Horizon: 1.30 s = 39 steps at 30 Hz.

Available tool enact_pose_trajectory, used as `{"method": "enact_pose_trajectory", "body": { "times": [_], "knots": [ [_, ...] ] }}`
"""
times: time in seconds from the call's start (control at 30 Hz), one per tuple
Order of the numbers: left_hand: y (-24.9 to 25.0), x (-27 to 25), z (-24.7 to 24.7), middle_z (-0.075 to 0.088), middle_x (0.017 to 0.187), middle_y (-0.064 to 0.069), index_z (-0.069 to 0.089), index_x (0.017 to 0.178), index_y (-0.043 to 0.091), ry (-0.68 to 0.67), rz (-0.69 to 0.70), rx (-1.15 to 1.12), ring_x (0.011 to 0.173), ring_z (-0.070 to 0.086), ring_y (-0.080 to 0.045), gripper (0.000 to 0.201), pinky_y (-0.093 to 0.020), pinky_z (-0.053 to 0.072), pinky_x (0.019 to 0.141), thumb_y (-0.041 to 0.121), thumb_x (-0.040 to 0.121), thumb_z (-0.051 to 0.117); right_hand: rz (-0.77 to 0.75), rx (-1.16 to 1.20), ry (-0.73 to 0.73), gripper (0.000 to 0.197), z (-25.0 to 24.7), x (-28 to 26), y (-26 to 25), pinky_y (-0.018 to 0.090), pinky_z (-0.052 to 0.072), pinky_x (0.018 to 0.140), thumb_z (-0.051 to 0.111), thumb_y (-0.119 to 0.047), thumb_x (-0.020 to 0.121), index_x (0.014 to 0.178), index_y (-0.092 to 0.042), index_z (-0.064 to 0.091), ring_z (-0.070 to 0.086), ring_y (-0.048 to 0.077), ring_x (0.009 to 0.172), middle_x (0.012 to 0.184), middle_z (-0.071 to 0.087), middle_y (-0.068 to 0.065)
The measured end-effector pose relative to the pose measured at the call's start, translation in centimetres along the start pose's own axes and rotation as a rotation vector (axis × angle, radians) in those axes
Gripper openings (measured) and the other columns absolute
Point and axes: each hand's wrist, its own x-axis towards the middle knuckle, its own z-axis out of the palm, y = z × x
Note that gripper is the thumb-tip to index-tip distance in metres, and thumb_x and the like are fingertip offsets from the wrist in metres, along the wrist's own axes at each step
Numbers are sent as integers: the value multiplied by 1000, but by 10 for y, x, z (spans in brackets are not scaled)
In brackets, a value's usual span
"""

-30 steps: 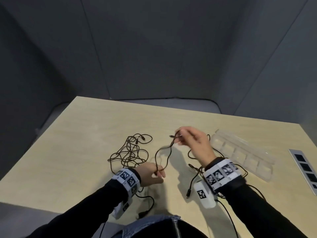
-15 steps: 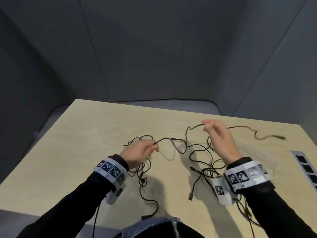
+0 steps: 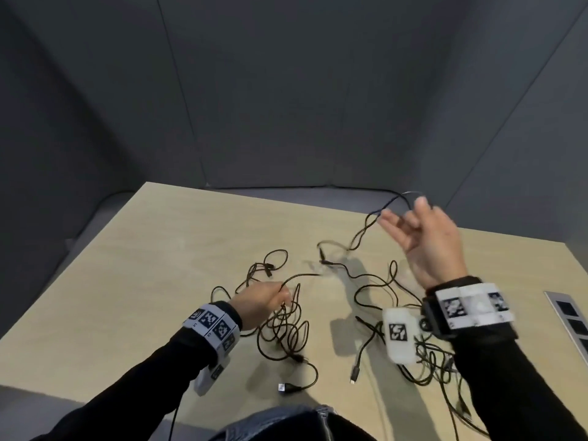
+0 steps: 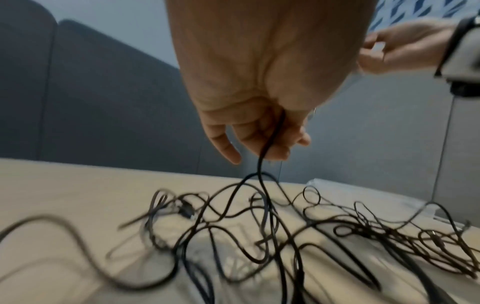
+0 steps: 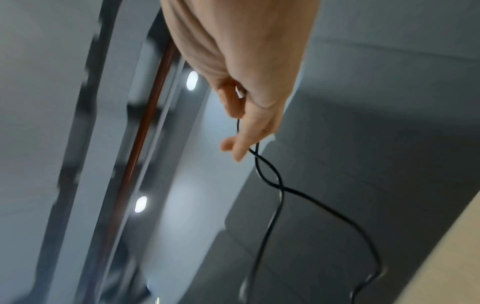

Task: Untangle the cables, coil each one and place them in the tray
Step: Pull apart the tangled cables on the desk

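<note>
Several thin black cables lie tangled on the pale wooden table [image 3: 165, 256]. One heap [image 3: 283, 332] sits under my left hand [image 3: 264, 300], another heap [image 3: 426, 361] lies below my right wrist. My left hand grips one black cable [image 4: 270, 139] low over the left heap. That cable [image 3: 366, 224] rises to my raised right hand [image 3: 420, 237], which pinches a loop of it [image 5: 255, 156] between thumb and finger, the other fingers spread. The clear compartment tray [image 4: 363, 197] lies beyond the cables; in the head view my right hand mostly hides it.
Loose plug ends [image 3: 281, 387] [image 3: 353, 375] rest near the table's front edge. A socket panel [image 3: 569, 313] is set into the table at the far right. Dark grey partition walls [image 3: 286, 106] enclose the back and sides.
My hands have moved apart. The right hand has lifted up and to the right with the cable, whose free end now loops over it. The left hand keeps its grip over the left heap.
</note>
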Motion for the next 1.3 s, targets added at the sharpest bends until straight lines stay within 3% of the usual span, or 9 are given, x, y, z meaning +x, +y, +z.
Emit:
{"method": "enact_pose_trajectory", "body": {
  "times": [0.13, 0.3, 0.5, 0.7, 0.83, 0.97, 1.03, 1.13, 1.3],
  "knots": [
    [10, -2, -2, 55, 74, 0, 51, 80, 34, 4, 12, -140, 71, 51, -18, 23, -39, 44, 73, 35, 87, 30, -8, -343, -83, 24, -1, 2, -12, 42, 53, 89, 45, -24, 98, 76, -15, 44, 66, 28, 99, 70, 58, 2],
    [52, 4, -24, 59, 80, 2, 53, 96, 27, -87, 232, -72, 72, 53, -17, 22, -34, 44, 71, 22, 94, 31, 26, -1044, -603, 28, -14, -16, 55, 24, 42, 91, 65, -15, 84, 85, -20, 38, 54, 4, 113, 120, 61, -6],
    [62, 6, -33, 62, 80, 10, 59, 100, 19, 39, 273, -147, 71, 56, -9, 23, -22, 44, 68, 17, 97, 37, 98, -1095, -481, 17, -4, -17, 76, 22, 39, 56, 45, -11, 95, 80, -14, 52, 50, 6, 51, 60, 53, 1],
    [25, 7, 2, 57, 77, 6, 46, 76, 33, -88, 80, -15, 77, 53, -16, 23, -34, 43, 75, 29, 96, 36, 286, -99, -259, 27, 12, -3, 18, 42, 55, 79, 36, -5, 92, 67, -13, 40, 67, 30, 92, 85, 64, 11],
    [11, 4, 8, 52, 74, 11, 47, 70, 35, -70, 5, -86, 73, 50, -6, 26, -28, 39, 74, 29, 94, 37, 286, 125, -257, 16, 6, 4, -6, 34, 52, 62, 42, -18, 79, 65, -19, 36, 46, 14, 49, 55, 39, -2],
    [15, 8, -8, 58, 77, 6, 56, 78, 28, 42, 62, -103, 74, 53, -6, 26, -25, 38, 71, 38, 91, 35, 267, -247, -144, 8, -2, 11, 2, 17, 14, 41, 40, -26, 77, 69, -25, 37, 18, 7, 38, 49, 25, -8],
    [22, 10, -15, 64, 84, 1, 63, 85, 23, 125, 112, -140, 78, 55, -9, 28, -24, 42, 73, 33, 96, 39, 242, -661, -168, 12, -3, 9, 17, 16, 17, 35, 51, -34, 71, 75, -25, 43, 25, 4, 34, 53, 32, -9],
    [43, 12, -23, 63, 86, 3, 67, 92, 15, 192, 213, -174, 81, 54, -9, 27, -20, 40, 76, 23, 98, 43, 105, -1226, -530, 35, -7, -8, 53, 18, 32, 48, 66, -52, 78, 80, -18, 60, 39, 1, 48, 61, 47, -11],
    [55, 13, -21, 58, 81, 11, 59, 86, 24, 109, 217, -228, 78, 54, -6, 23, -23, 42, 75, 33, 94, 40, 174, -1192, -782, 29, 1, -27, 68, 13, 28, 48, 54, -32, 93, 71, -14, 61, 36, 0, 40, 41, 42, -13]
  ]
}}
